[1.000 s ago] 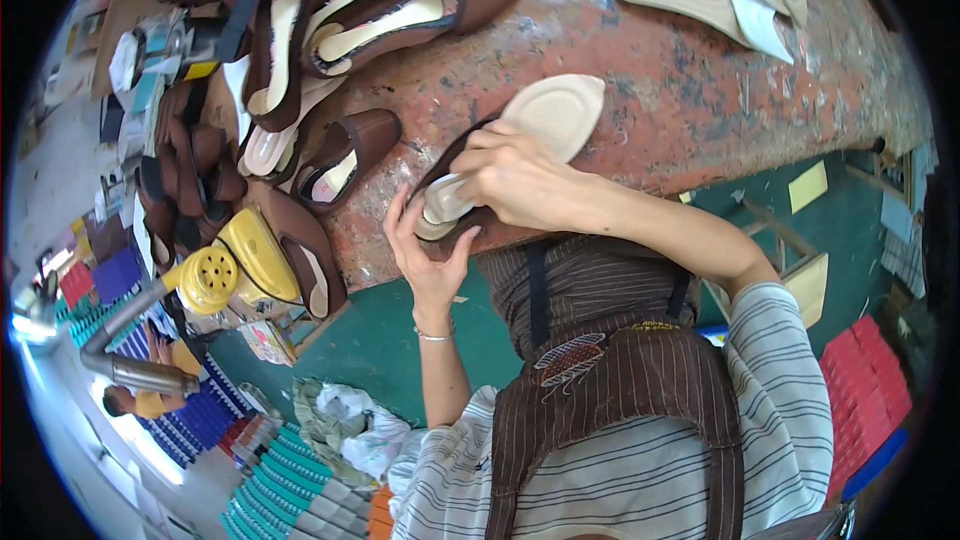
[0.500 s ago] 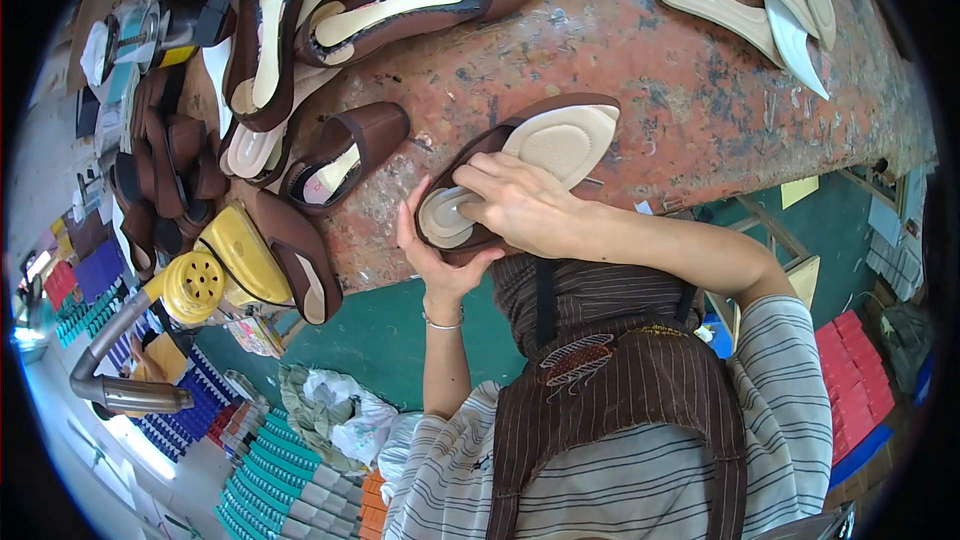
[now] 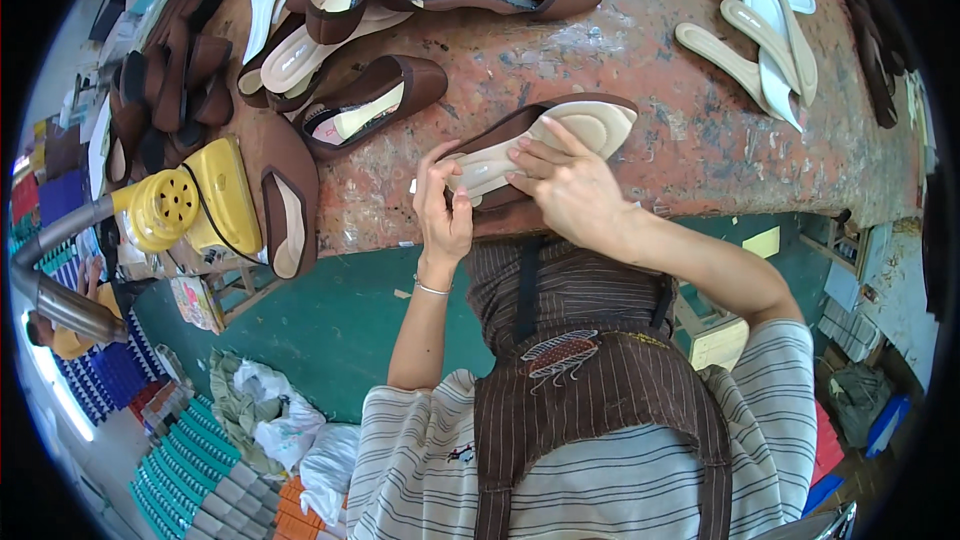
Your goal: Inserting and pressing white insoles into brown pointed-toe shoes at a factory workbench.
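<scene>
Brown pointed shoe [image 3: 514, 126] lies near the front edge of the paint-marked workbench [image 3: 650, 65], toe to the right, a beige insole [image 3: 607, 126] in it. The right hand [image 3: 580, 192] spreads its fingers over the insole. The left hand [image 3: 441, 212] curls its fingers and thumb at the heel end; what they pinch, I cannot tell.

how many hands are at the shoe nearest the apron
2: the left hand at the back of the shoe, the right hand midway along the insole. None appear hidden.
</scene>
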`<state>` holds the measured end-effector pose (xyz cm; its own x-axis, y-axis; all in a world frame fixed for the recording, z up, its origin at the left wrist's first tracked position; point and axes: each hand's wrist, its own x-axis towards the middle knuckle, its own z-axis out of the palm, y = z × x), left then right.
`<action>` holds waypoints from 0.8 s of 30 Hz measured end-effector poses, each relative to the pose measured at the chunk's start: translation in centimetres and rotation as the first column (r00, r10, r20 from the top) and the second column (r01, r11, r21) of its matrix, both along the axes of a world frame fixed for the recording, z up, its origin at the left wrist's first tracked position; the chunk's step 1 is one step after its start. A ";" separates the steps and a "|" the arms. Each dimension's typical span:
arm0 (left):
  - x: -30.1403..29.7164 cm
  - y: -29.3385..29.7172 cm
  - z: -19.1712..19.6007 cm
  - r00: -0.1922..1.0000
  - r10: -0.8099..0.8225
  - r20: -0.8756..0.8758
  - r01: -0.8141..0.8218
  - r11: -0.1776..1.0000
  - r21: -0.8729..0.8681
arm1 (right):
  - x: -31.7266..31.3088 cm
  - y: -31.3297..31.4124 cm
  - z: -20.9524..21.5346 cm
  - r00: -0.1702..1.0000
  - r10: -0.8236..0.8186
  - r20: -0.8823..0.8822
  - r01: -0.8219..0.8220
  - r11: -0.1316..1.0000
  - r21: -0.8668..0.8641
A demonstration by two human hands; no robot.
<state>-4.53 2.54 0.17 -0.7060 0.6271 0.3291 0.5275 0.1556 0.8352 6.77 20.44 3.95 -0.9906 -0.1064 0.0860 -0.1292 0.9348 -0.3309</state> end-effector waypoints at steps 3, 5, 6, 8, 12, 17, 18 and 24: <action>1.3 0.4 0.6 0.999 0.025 0.048 -0.022 0.998 -0.056 | -0.6 0.2 1.2 0.989 -0.038 0.143 0.041 0.999 -0.017; 4.1 0.6 1.5 0.996 0.024 0.086 -0.011 0.988 -0.152 | -0.9 1.7 1.3 0.973 -0.213 -0.092 0.214 0.977 0.000; 6.0 1.1 1.5 0.997 0.060 0.048 -0.049 0.977 -0.205 | -1.1 2.4 1.2 0.880 -0.363 -0.306 0.365 0.930 -0.053; 9.1 2.3 1.4 0.990 0.125 0.060 -0.105 0.960 -0.259 | -3.5 3.6 3.5 0.785 -0.483 -0.388 0.532 0.846 0.025; 10.9 4.8 1.1 0.985 0.168 0.031 -0.162 0.978 -0.130 | -4.7 4.3 6.0 0.760 -0.605 0.236 0.577 0.463 -0.673; 11.0 5.7 -1.9 0.934 0.250 -0.255 -0.299 0.938 -0.176 | 3.1 -0.4 2.7 0.935 -0.304 -0.185 0.280 0.949 -0.145; 11.1 5.8 -2.2 0.924 0.257 -0.283 -0.315 0.931 -0.185 | 3.5 -0.8 1.6 0.917 -0.364 -0.164 0.333 0.924 -0.187; 10.7 6.1 -1.3 0.958 0.241 -0.156 -0.270 0.943 -0.196 | -6.0 2.4 1.3 0.891 -0.406 0.204 0.411 0.911 0.021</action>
